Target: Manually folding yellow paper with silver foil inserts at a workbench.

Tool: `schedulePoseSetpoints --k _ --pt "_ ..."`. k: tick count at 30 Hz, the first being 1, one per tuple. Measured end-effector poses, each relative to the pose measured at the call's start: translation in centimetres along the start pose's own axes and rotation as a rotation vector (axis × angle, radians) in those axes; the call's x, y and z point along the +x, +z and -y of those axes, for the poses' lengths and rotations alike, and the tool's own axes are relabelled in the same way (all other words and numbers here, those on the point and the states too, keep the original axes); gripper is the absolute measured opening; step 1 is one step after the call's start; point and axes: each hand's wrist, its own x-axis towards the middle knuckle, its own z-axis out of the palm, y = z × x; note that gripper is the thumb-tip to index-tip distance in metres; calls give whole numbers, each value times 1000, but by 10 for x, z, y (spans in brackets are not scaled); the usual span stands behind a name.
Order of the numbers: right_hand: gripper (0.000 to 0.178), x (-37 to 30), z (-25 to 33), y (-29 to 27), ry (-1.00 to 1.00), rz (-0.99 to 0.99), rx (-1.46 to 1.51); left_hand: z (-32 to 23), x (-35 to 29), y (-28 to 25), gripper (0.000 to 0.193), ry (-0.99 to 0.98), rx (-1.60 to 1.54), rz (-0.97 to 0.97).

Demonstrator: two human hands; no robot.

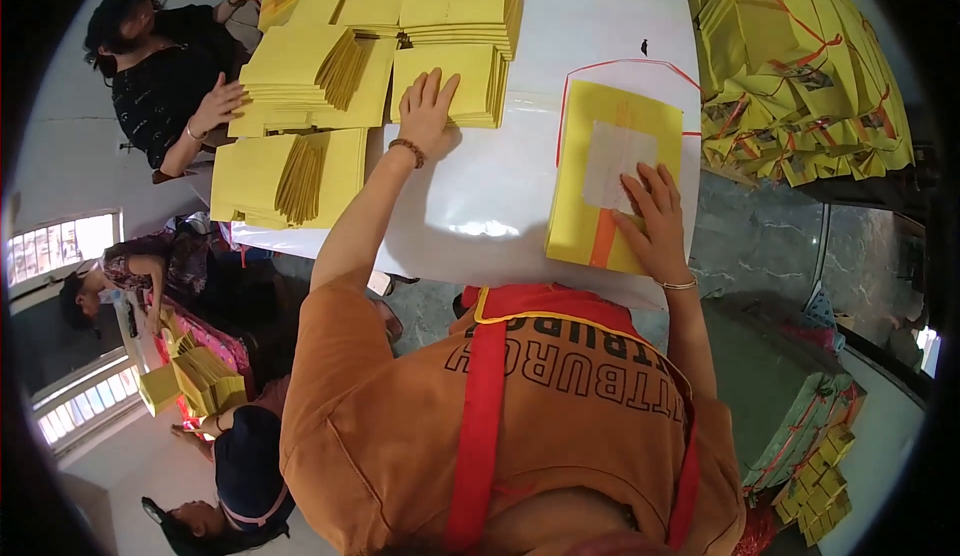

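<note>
My left hand (427,114) lies with its fingers spread on the near edge of a stack of yellow paper sheets (478,68). It grips none of them. On the right part of the table, my right hand (655,218) rests flat, fingers apart, on a yellow paper piece (580,126). That piece bears an orange strip (603,239) and a pale rectangular patch (605,164). A thin red outline (564,106) on the white table (450,191) runs round its far part. Whether one sheet or several lie under my right hand I cannot tell.
More yellow stacks (290,61) cover the table's left, some fanned. A co-worker's hand (217,106) touches them. Two other people sit at the lower left by yellow bundles (205,381). Beyond the right edge are red-tied yellow bundles (800,66) and a green-covered pile (770,386).
</note>
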Motion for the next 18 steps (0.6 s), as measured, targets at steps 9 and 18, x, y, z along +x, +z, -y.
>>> schedulePoseSetpoints --k 9,18 --pt "44 -1 -2 3 -41 -46 -15 0 3 -12 79 7 25 3" --pt "44 -2 -6 6 -35 -32 -1 0 18 -39 89 38 190 78"
